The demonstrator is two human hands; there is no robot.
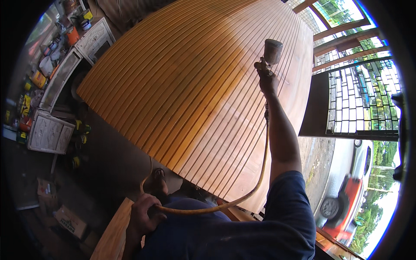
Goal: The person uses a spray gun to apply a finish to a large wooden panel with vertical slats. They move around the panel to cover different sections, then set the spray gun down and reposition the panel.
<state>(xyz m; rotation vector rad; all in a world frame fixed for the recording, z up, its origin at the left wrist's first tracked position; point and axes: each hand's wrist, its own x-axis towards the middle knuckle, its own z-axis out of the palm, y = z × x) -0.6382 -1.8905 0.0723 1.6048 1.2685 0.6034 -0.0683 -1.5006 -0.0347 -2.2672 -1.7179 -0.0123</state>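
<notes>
Left hand (145,212) grips yellow hose (255,182); right hand (268,82) clenched on spray gun (271,54).

The right hand (268,81) wraps the spray gun (269,58), so its grip and trigger are hidden. The nozzle faces away and cannot be seen. The left hand (145,214) covers the stretch of yellow hose (260,173) it grasps. The slatted wooden panel (195,86) runs off the top edge. The cans and bottles (47,60) at far left are perhaps paint tins, too small and blurred to tell.
</notes>
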